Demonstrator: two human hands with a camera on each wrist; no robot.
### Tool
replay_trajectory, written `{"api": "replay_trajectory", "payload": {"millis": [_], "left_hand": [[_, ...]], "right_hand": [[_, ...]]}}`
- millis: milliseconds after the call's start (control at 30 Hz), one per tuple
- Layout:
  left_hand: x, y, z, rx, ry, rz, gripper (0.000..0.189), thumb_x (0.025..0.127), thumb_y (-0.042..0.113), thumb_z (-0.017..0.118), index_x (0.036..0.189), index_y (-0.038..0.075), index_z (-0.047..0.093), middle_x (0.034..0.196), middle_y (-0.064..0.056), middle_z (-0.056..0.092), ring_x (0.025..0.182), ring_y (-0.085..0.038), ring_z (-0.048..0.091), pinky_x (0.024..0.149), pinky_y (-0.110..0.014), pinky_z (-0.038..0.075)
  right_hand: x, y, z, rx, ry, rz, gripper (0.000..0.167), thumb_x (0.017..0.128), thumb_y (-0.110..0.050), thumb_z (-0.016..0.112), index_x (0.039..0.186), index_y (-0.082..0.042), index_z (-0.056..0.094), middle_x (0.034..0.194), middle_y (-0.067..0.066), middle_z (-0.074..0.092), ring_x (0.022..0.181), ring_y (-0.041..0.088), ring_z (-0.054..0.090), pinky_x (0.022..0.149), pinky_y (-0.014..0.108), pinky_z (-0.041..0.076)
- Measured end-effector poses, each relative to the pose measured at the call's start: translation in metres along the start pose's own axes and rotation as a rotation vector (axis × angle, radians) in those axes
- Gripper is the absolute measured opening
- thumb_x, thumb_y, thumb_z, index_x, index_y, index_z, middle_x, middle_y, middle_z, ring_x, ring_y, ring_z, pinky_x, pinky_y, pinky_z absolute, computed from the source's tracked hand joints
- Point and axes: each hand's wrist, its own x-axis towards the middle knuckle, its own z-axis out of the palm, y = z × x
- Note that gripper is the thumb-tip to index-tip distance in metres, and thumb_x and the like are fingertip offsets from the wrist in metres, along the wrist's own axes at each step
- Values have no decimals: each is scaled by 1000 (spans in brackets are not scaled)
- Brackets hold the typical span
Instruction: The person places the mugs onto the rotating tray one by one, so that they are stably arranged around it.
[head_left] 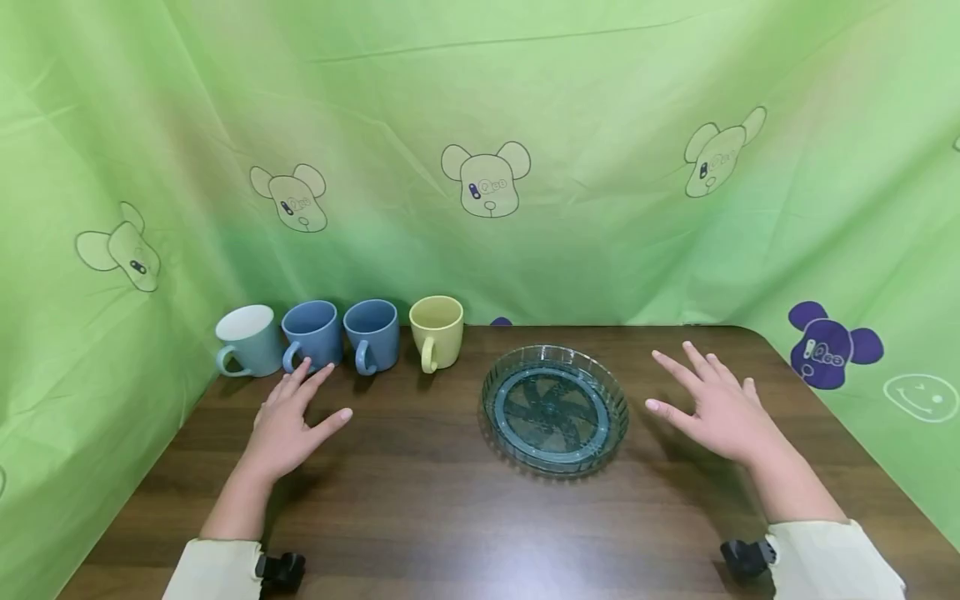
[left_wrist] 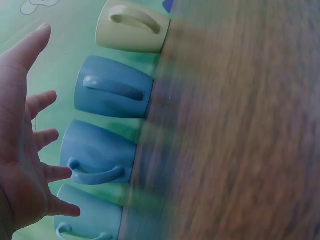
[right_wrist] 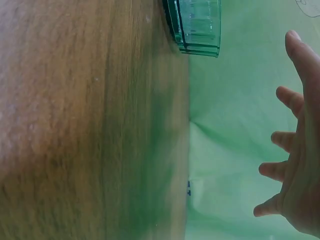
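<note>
Above the table's left side, my left hand [head_left: 288, 421] is held with fingers spread and holds nothing. In the head view its fingertips overlap the second mug from the left, a blue mug [head_left: 313, 329]. To that mug's left stands a pale teal mug [head_left: 255, 346] with a white inside; to its right are another blue mug [head_left: 375, 337] and a yellow mug [head_left: 438, 329]. My right hand [head_left: 720, 412], also spread and holding nothing, hovers to the right of a round, clear glass dish [head_left: 553, 462]. All the mugs stand upright in a row, handles toward the near side.
The brown wooden table [head_left: 420, 517] runs back to a green cloth [head_left: 585, 242] printed with bear heads, which also hangs along both sides. A small black device [head_left: 281, 571] sits at the left wrist and a similar device [head_left: 746, 557] at the right.
</note>
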Motion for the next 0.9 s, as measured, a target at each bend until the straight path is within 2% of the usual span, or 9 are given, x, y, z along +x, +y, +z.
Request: {"api": "replay_trajectory", "payload": {"millis": [300, 567, 733, 900], "left_hand": [[7, 7, 6, -212, -26, -3, 72, 91, 47, 66, 150, 18, 39, 159, -16, 21, 140, -50, 16, 102, -77, 23], [12, 14, 11, -305, 0, 47, 66, 91, 38, 68, 147, 14, 43, 156, -19, 27, 141, -44, 22, 106, -71, 25], [14, 20, 13, -353, 12, 45, 64, 91, 36, 69, 146, 14, 46, 154, -18, 30, 140, -41, 26, 106, -67, 30], [19, 26, 20, -439, 12, 42, 64, 89, 32, 73, 145, 14, 48, 152, -16, 33, 139, -37, 29, 109, -64, 30]], "right_hand": [[5, 0, 5, 113, 22, -53, 74, 94, -46, 61, 155, -22, 26, 157, 31, 10, 133, 64, 15, 95, 85, 14], [9, -2, 8, 189, 10, -61, 72, 95, -42, 62, 154, -16, 30, 157, 31, 9, 132, 64, 17, 94, 83, 21], [10, -3, 11, 221, 22, -74, 73, 93, -39, 65, 153, -16, 31, 156, 31, 10, 131, 63, 22, 94, 81, 24], [11, -2, 14, 260, 22, -76, 75, 93, -38, 66, 154, -16, 30, 156, 31, 11, 129, 63, 27, 94, 80, 27]]}}
